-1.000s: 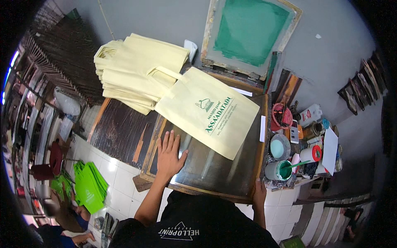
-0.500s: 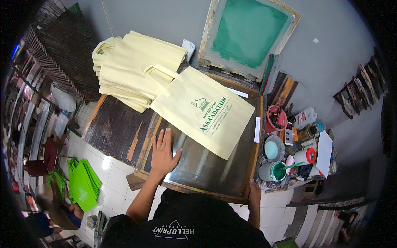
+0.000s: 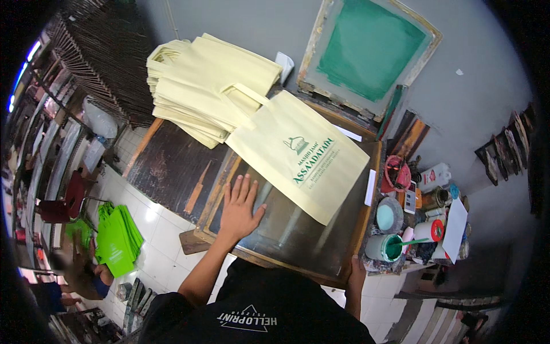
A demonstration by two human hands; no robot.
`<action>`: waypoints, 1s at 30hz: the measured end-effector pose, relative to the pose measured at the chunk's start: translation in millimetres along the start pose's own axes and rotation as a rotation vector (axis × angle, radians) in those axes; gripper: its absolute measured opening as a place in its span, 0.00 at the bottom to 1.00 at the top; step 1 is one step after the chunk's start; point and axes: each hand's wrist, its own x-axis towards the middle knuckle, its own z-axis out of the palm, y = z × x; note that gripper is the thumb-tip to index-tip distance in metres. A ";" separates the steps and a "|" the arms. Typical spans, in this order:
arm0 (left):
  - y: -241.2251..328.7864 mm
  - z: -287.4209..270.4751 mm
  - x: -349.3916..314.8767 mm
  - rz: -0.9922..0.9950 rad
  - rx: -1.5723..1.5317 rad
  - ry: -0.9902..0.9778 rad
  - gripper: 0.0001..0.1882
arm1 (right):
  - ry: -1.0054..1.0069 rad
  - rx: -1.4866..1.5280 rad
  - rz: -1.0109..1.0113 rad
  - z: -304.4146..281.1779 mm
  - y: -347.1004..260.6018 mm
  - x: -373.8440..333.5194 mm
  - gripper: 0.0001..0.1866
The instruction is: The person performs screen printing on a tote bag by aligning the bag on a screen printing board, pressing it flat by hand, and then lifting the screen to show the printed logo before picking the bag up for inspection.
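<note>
A cream cloth tote bag [image 3: 309, 155] with green print lies flat, tilted, on a glass-topped wooden-framed table [image 3: 275, 229]. Its handle loops toward a thick stack of cream tote bags [image 3: 212, 80] at the far left. My left hand [image 3: 240, 209] rests palm down on the glass near the front left edge, fingers spread, just short of the bag. At the table's front right corner, my right hand [image 3: 356, 274] is closed around the wooden edge; some of its fingers are hidden.
Beyond the table leans a framed screen [image 3: 375, 49] with a green panel. To the right, a cluttered stand holds a tub of green ink [image 3: 384, 248], a pink basket [image 3: 397, 173] and several containers. Bright green bags [image 3: 117, 238] lie low at left, near another person [image 3: 86, 269].
The whole view has shifted, so the table and bags appear farther right. Both hands keep their places on the table, and the tote bag lies as before.
</note>
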 end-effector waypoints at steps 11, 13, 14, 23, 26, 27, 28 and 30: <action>0.2 -1.8 0.8 -0.018 -0.004 -0.031 0.40 | 0.065 0.013 -0.038 11.7 -10.5 -6.6 0.28; -0.3 -1.7 0.8 -0.014 0.000 -0.026 0.40 | 0.005 0.050 -0.033 2.7 2.9 3.5 0.30; 0.6 -0.2 0.9 -0.011 -0.002 -0.019 0.40 | 0.031 0.050 -0.080 6.7 0.2 0.8 0.31; 1.8 -0.2 2.2 -0.022 -0.082 0.000 0.40 | -0.048 -0.042 0.025 -32.0 26.0 25.6 0.32; -0.2 -0.3 0.7 -0.016 -0.036 -0.011 0.40 | 0.106 0.195 -0.054 -41.7 -0.8 11.7 0.32; -0.1 0.8 0.4 -0.008 -0.011 -0.017 0.40 | 0.230 0.192 -0.138 -46.4 -1.1 8.6 0.32; -1.7 0.8 1.1 -0.010 -0.010 -0.018 0.40 | 0.442 0.095 -0.283 -46.8 16.6 22.2 0.33; -1.4 -1.0 1.0 -0.014 -0.001 -0.018 0.40 | 0.143 0.073 -0.106 -24.8 8.3 5.0 0.34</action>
